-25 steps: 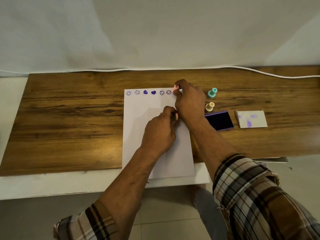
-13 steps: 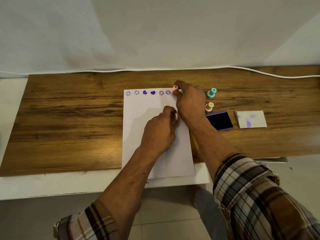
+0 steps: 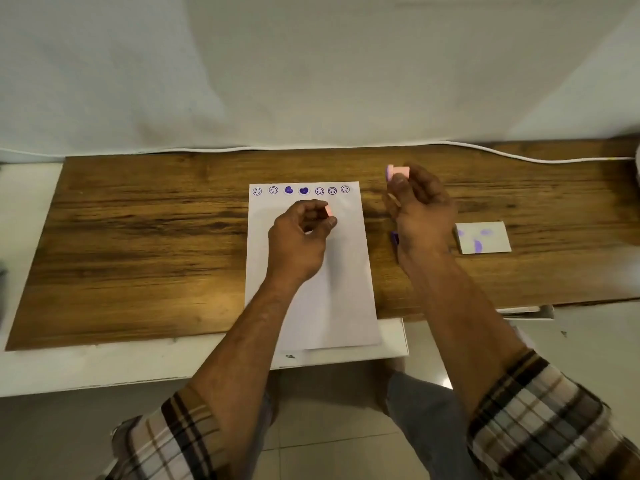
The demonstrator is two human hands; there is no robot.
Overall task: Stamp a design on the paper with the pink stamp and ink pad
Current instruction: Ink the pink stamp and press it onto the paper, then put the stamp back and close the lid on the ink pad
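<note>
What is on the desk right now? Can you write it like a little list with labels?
paper: white sheet lying flat on the wooden desk
prints: seven purple marks in a row along the top edge, smileys and two hearts
right hand: right hand lifted beside the paper, holding the pink stamp
left hand: left hand over the paper, pinching a small pink piece
lid: white, purple-smudged lid at right
cable: white cable along the back

The left hand (image 3: 300,237) is held curled over the near middle, thumb and forefinger pinched together. The right hand (image 3: 417,209) is raised further right, fingers closed in a pinch. Both forearms are bared, plaid sleeves pushed back.
</note>
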